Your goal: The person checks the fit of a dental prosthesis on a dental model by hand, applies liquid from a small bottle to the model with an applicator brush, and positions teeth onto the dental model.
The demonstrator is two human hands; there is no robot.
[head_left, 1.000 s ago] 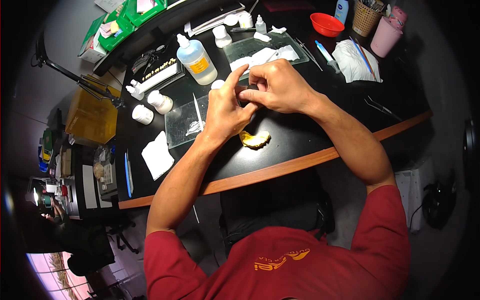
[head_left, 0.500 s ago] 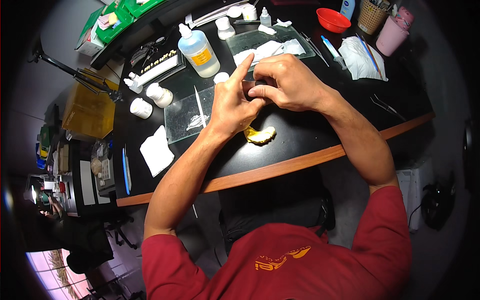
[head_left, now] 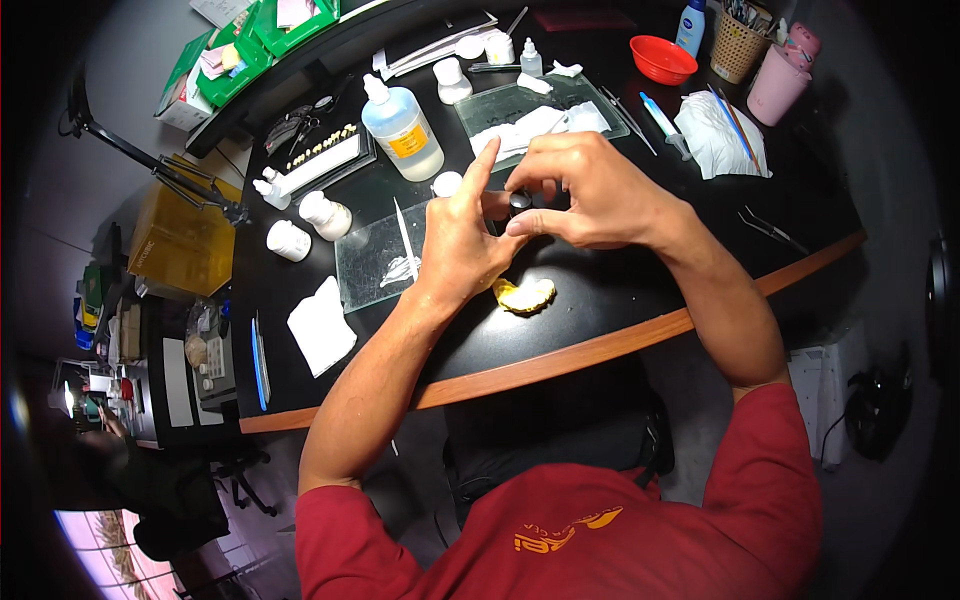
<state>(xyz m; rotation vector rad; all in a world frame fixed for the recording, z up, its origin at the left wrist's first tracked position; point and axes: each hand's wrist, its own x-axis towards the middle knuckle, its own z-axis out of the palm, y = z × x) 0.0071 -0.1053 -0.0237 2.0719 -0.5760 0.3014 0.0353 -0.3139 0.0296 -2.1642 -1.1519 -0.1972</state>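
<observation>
Between my two hands is a small object with a shiny black round cap (head_left: 520, 203); its lower part is hidden by my fingers. My left hand (head_left: 462, 240) is closed around it, index finger pointing up and away. From the right, the curled thumb and fingers of my right hand (head_left: 598, 195) close in at the cap's sides. Just below my hands, a curved yellow piece with a bumpy edge (head_left: 524, 297) lies on the black table (head_left: 560, 325). Beside my left wrist, a white stick-like tool (head_left: 406, 235) rests on a glass slab (head_left: 362, 262) with white smears.
A large squeeze bottle (head_left: 402, 130) and white jars (head_left: 325, 215) stand behind and left of my hands. Farther back, a second glass slab (head_left: 480, 105) carries white tissue. To the right are a syringe (head_left: 665, 125), a folded white cloth (head_left: 718, 140), a red bowl (head_left: 663, 60) and tweezers (head_left: 772, 232).
My right fingers have opened slightly around the cap, so its black top now shows. The whole view has shifted a little; the yellow piece stays on the table.
</observation>
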